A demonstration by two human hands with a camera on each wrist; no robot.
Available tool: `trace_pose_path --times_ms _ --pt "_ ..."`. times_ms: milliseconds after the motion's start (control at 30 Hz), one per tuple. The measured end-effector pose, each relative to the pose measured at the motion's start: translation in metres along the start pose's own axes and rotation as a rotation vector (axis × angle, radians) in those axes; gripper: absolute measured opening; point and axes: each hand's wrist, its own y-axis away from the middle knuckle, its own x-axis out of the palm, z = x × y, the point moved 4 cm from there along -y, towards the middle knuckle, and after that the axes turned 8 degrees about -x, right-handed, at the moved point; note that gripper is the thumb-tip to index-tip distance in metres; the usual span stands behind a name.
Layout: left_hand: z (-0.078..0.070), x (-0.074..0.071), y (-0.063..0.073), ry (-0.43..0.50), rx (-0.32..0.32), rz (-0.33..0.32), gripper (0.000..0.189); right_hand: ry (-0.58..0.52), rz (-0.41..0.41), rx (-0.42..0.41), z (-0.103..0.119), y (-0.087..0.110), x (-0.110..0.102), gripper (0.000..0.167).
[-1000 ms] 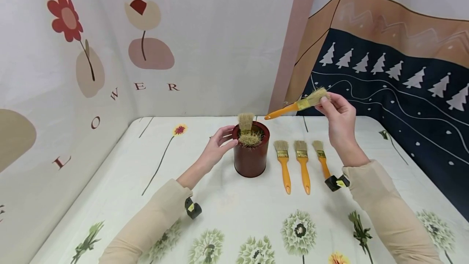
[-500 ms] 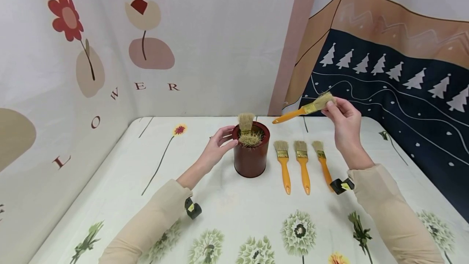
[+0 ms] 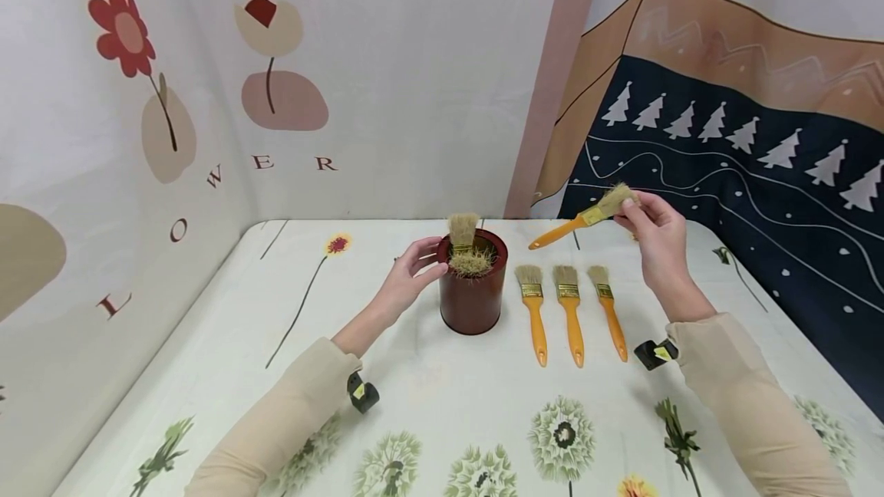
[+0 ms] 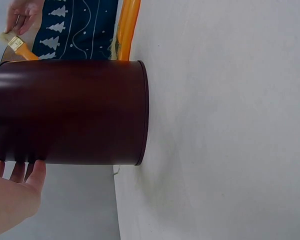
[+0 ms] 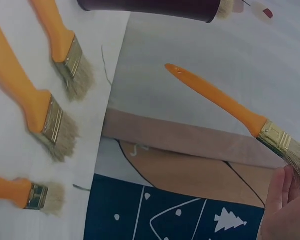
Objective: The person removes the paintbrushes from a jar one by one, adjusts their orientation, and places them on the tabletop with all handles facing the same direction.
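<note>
A dark red can [image 3: 472, 304] stands upright on the white cloth. Inside it a paintbrush [image 3: 463, 230] points bristles up, and a second clump of bristles [image 3: 471, 262] shows at the mouth; their lower parts are hidden. My left hand [image 3: 407, 278] rests fingers and thumb against the can's left side near the rim, and the left wrist view shows the fingertips touching its wall. Off to the right, my right hand [image 3: 661, 240] pinches another paintbrush [image 5: 225, 102] by its bristles above the cloth, the orange handle pointing left and down.
Three orange-handled paintbrushes lie side by side right of the can: a left one [image 3: 532, 313], a middle one [image 3: 570, 313] and a right one [image 3: 609, 313]. All have bristles toward the back. A printed curtain [image 3: 414, 98] rises behind the cloth-covered table [image 3: 387, 405].
My right hand has moved right and slightly down with its paintbrush, away from the can, uncovering the handle of the rightmost lying paintbrush. The left hand and the can stay in place.
</note>
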Motion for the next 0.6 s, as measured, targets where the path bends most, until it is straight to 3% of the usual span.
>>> trace_pose_path --times_ms 133,267,300,333,367,533,567,600 --pt "-0.008 0.002 0.005 -0.007 0.007 0.006 0.051 -0.012 0.05 0.044 -0.038 -0.019 -0.028 0.023" --pt "0.0 0.0 0.0 -0.014 0.018 -0.004 0.052 0.005 0.053 0.059 -0.112 -0.053 -0.078 0.031" --pt "0.003 0.0 -0.002 -0.015 0.024 -0.005 0.052 0.033 0.041 0.067 -0.12 -0.057 -0.084 0.032" --pt "0.006 -0.001 -0.004 -0.016 0.022 -0.009 0.052 -0.009 0.05 0.074 -0.115 -0.057 -0.082 0.029" --pt "0.007 -0.001 -0.004 -0.013 0.016 -0.014 0.051 0.013 0.046 0.06 -0.132 -0.064 -0.093 0.033" --pt "0.008 -0.002 -0.004 -0.016 0.013 -0.022 0.051 0.008 0.028 0.128 -0.082 -0.049 -0.071 0.024" --pt "0.008 -0.002 -0.004 -0.016 0.013 -0.022 0.052 0.036 0.013 0.116 -0.091 -0.053 -0.078 0.026" --pt "0.008 -0.002 -0.004 -0.017 0.013 -0.022 0.052 0.057 0.017 0.123 -0.083 -0.051 -0.075 0.025"
